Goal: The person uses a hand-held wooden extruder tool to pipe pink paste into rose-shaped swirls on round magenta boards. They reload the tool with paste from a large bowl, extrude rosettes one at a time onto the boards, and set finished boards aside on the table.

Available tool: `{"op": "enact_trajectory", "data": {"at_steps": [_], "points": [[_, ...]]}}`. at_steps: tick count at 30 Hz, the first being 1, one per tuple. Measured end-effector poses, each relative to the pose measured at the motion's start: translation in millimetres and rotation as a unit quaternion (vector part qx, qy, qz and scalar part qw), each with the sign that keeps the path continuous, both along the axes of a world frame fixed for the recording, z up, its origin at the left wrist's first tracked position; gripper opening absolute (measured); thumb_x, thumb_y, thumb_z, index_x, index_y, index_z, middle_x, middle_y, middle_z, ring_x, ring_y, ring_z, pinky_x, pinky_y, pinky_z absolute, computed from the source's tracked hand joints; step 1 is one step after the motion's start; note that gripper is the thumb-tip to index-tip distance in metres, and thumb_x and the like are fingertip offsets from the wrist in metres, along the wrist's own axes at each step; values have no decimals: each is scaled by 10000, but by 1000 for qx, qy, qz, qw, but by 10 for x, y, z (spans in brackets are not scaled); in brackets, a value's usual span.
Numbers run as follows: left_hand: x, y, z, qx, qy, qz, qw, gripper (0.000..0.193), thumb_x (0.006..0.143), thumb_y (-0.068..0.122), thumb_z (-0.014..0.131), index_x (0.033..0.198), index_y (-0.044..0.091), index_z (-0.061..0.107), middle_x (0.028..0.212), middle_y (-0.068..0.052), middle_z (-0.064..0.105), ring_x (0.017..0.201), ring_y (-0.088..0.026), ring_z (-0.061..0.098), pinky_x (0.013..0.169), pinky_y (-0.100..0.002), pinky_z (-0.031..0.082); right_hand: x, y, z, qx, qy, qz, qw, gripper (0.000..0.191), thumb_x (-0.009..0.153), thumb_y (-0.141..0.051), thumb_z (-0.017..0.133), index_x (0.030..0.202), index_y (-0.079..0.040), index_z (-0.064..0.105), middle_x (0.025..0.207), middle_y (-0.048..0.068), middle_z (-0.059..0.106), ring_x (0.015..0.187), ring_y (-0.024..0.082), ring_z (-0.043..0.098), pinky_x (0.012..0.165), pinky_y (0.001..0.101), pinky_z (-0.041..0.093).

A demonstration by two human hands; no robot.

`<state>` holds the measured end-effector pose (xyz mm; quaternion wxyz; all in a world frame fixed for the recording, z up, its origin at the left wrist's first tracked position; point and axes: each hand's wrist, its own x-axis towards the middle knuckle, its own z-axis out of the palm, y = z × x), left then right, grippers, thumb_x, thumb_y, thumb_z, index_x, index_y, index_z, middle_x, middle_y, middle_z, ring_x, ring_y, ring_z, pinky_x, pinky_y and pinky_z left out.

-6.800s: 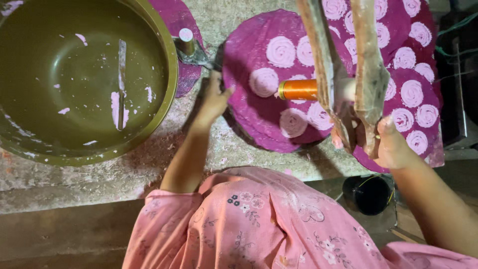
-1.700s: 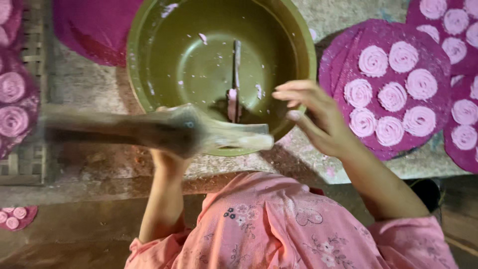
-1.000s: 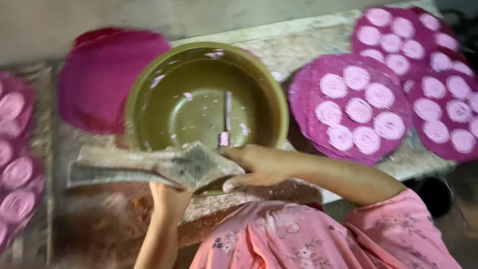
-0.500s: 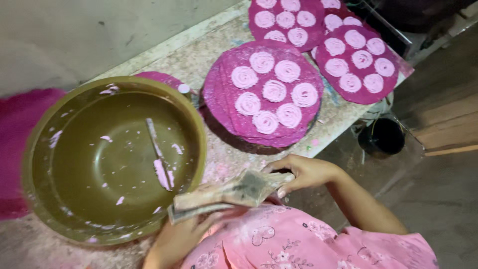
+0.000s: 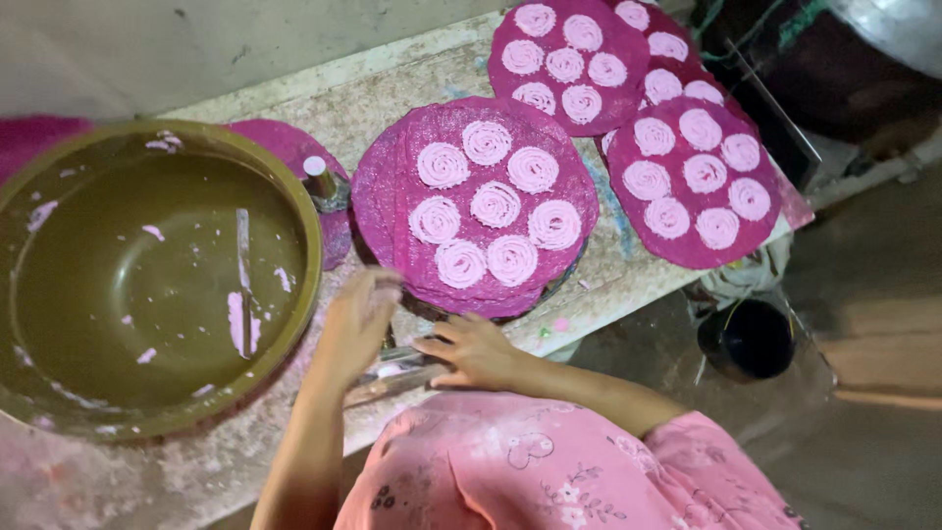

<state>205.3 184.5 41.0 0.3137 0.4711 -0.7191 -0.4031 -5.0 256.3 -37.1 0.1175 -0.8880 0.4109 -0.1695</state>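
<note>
My left hand [image 5: 358, 319] and right hand [image 5: 471, 350] loosely clasp a metal press [image 5: 392, 371] between the olive basin [image 5: 304, 211] and a round magenta mat [image 5: 392, 186] bearing pink coils.

The big bowl [image 5: 147, 285] looks like dull olive metal, smooth, smeared with pale pink paste. The desk [image 5: 392, 88] is rough, stained stone or concrete. The round mats [image 5: 388, 186] are matt magenta with a grainy weave. The tool [image 5: 392, 368] under both hands has a dull metallic sheen
</note>
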Motion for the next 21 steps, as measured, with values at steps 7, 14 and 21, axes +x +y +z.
{"op": "enact_trajectory", "data": {"at_steps": [7,14,21], "points": [[-815,-455,-235,-137,-201,89,966,414,882,103,686,1268,-14,592,1299,-273,570,1149,-465,574,978,-517,480,-735,-182,464,88,-221,78,968,334,953,-348,745,1200,-130,685,1216,75,677,1151,267,674,997,391,560],[-1157,-464,-6,-83,-177,169,966,552,830,42,692,1349,-41,526,1289,-317,565,1149,-485,582,964,-509,500,-2058,-1492,1349,-135,-136,-278,941,176,943,-118,721,1114,-90,757,1053,142,676,1037,341,636,873,454,532],[-1226,-536,69,-27,-117,218,969,495,847,46,717,1319,55,572,989,-202,727,905,-373,717,820,-455,563,-2029,-1817,1471,-69,-46,-290,953,184,827,-179,791,965,-71,735,993,163,672,942,371,656,790,482,534]]}}
